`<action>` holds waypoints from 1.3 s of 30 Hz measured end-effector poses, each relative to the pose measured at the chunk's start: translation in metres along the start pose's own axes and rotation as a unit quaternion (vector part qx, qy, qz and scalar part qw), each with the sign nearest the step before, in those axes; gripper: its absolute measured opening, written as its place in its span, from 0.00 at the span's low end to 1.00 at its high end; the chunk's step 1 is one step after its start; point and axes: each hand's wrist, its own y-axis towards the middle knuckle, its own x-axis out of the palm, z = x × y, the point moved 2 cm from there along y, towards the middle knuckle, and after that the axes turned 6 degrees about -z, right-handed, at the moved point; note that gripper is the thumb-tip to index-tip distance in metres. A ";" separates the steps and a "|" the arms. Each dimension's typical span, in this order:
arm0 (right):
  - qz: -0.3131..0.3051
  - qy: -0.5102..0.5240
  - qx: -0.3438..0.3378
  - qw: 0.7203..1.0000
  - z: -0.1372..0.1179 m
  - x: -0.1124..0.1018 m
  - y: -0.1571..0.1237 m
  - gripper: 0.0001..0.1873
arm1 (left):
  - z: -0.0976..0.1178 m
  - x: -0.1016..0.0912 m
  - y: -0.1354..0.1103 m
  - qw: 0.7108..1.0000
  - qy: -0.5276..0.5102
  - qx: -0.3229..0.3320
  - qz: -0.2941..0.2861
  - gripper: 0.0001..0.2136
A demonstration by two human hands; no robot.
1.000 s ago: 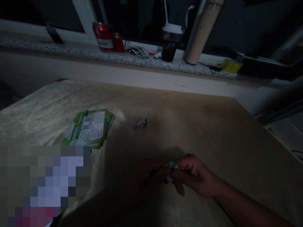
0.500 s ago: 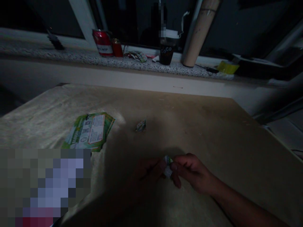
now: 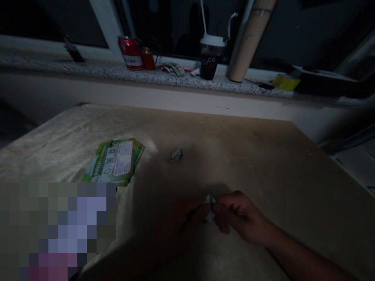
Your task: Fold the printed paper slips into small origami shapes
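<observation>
Leaflets (image 3: 124,158): stacked unevenly on the table (image 3: 249,136), green, with print showing.
Folded paper (image 3: 176,155): lying on the table, to the right of the leaflets and apart from them.
Left hand (image 3: 187,216): sunk in shadow (outline barely readable), pinching the left side of the small wrapper (image 3: 209,200).
Small wrapper: caught between both hands, pointed at the top.
Right hand (image 3: 244,218): pinching the opposite side with thumb and fingers.

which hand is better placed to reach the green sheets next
Probably the left hand: the green sheets lie on its side, farther from the right hand. Both pinch a small paper, so the left would need freeing first.
</observation>
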 end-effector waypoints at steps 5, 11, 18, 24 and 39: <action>0.002 -0.006 -0.003 1.000 0.000 -0.001 0.000 0.28 | 0.006 0.001 0.001 1.000 0.024 0.010 0.002 0.26; -0.008 0.001 -0.010 1.000 -0.001 -0.001 0.001 0.27 | 0.012 -0.002 -0.001 1.000 0.016 0.019 0.004 0.25; -0.017 0.014 -0.021 1.000 -0.002 -0.003 0.003 0.28 | 0.020 -0.004 0.001 0.999 -0.024 0.018 -0.018 0.23; 0.020 0.005 -0.048 0.999 -0.003 -0.010 0.002 0.23 | 0.002 -0.001 -0.001 0.999 -0.026 -0.009 0.040 0.22; 0.110 -0.042 -0.068 0.991 -0.002 -0.009 0.000 0.16 | -0.005 -0.002 -0.008 0.995 0.056 -0.030 0.075 0.14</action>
